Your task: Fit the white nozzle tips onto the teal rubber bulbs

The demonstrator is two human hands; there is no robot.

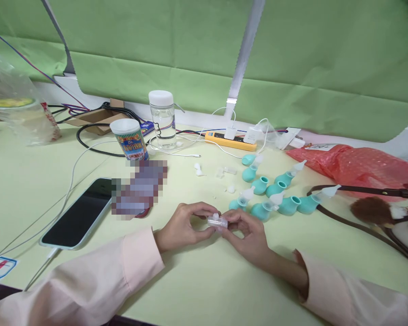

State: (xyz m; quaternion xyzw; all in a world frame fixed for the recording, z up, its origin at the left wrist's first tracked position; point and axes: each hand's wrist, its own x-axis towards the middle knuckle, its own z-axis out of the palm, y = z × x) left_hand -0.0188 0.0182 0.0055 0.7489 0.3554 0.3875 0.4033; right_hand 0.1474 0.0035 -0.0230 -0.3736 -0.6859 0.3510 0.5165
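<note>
Between my fingertips, just above the table, is a small clear plastic tube fitting [217,221] with a short stub on top. My left hand [187,226] pinches its left end, and my right hand [248,235] pinches the right end. Beyond my right hand stand several teal rubber bulbs [289,205], some with clear pointed nozzles [329,191] and some with bare round openings. Farther back lie another clear fitting [228,170], a small white part [198,169] and a little whitish cap [230,189].
On the left lie a charging phone [80,215] and a second, blurred-out phone [141,188]. Behind them stand a noodle cup [131,140] and a water bottle [163,122]. An orange power strip [229,141], cables, a red bubble-wrap bag [360,167] and a brown strap [347,233] line the back and right.
</note>
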